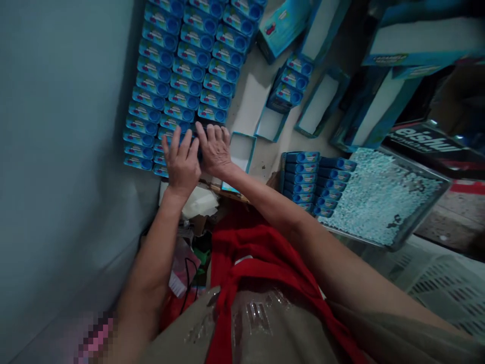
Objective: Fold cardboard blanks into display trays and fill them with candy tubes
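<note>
Columns of small blue boxes (185,81) stand stacked along the wall in the upper left. My left hand (182,162) rests with spread fingers over the near end of the middle column. Right beside it, my right hand (215,149) lies at the near end of the third column, its index finger stretched out and the others bent; whether it holds something is hidden. An open blue tray box with a white inside (242,149) is just right of my right hand. Another open tray (271,124) holds a few blue boxes (290,83).
More open blue cartons (318,103) lie at the upper right. Two short stacks of blue boxes (301,177) stand beside a metal tray of small pale-blue pieces (382,197). A plastic crate (443,288) is at lower right, the wall (68,126) at left.
</note>
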A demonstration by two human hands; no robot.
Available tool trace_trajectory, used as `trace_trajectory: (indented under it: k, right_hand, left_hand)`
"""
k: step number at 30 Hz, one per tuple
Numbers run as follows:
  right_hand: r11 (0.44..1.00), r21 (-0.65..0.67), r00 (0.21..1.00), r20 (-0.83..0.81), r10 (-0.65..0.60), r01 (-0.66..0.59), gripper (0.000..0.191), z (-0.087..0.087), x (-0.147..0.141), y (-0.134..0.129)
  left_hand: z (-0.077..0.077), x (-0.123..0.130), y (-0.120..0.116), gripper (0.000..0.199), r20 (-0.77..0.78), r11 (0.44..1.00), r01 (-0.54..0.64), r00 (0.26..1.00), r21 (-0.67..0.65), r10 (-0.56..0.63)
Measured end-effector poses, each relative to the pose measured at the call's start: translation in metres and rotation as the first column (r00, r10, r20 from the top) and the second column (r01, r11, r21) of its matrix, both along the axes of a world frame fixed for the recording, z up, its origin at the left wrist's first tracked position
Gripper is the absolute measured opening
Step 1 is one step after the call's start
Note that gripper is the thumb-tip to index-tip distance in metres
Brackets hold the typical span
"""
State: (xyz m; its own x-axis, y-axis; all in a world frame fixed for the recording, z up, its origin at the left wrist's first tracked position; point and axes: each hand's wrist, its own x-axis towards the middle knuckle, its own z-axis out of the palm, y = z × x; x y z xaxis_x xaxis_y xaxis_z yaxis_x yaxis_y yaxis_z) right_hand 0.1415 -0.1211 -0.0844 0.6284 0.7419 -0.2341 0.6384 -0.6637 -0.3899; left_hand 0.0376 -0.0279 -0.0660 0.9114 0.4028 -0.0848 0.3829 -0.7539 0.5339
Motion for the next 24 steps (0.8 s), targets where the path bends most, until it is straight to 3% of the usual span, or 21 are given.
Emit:
trace_trajectory:
  k: [3, 5, 7, 9, 12, 15, 17, 20, 24]
  right_hand:
    - [0.994, 0.076, 0.997, -0.022, 0.078, -0.076, 0.081, 0.021, 0.011, -0.027]
    - [0.988, 0.120, 0.995, -0.016, 0.103, -0.101, 0.088, 0.040, 0.020, -0.065]
    - [0.987, 0.142, 0.997, 0.027, 0.073, -0.076, 0.091, 0.054, 0.033, -0.110]
    - [0.990, 0.139, 0.995, 0.099, -0.004, -0.009, 0.091, 0.058, 0.052, -0.152]
    - [0.990, 0.113, 0.978, 0.182, -0.098, 0.078, 0.089, 0.042, 0.086, -0.188]
    - [0.993, 0.075, 0.976, 0.194, -0.102, 0.089, 0.083, 0.016, 0.113, -0.195]
    - [0.994, 0.060, 0.976, 0.190, -0.106, 0.096, 0.076, 0.004, 0.121, -0.192]
    - [0.988, 0.067, 0.970, 0.193, -0.147, 0.137, 0.068, -0.004, 0.123, -0.190]
    - [0.983, 0.052, 0.967, 0.179, -0.183, 0.177, 0.068, -0.002, 0.123, -0.189]
  left_hand:
    - [0.015, -0.042, -0.035, 0.040, 0.069, 0.997, -0.006, 0.998, 0.079, 0.000]
    - [0.016, -0.068, -0.067, 0.032, 0.085, 0.995, 0.011, 0.996, 0.098, -0.019]
    - [0.011, -0.075, -0.098, 0.027, 0.095, 0.996, -0.022, 0.995, 0.089, 0.014]
    - [0.001, -0.055, -0.121, 0.029, 0.080, 0.997, -0.066, 0.995, 0.047, 0.062]
    - [-0.021, 0.019, -0.129, 0.037, 0.014, 0.998, -0.062, 0.998, -0.017, 0.062]
    - [-0.040, 0.100, -0.116, 0.055, -0.082, 1.000, 0.007, 0.997, 0.004, -0.007]
    - [-0.050, 0.135, -0.107, 0.066, -0.135, 0.998, 0.068, 0.989, 0.019, -0.065]
    - [-0.057, 0.155, -0.101, 0.070, -0.164, 0.984, 0.180, 0.970, -0.013, -0.179]
    - [-0.060, 0.157, -0.108, 0.071, -0.174, 0.954, 0.293, 0.938, -0.067, -0.301]
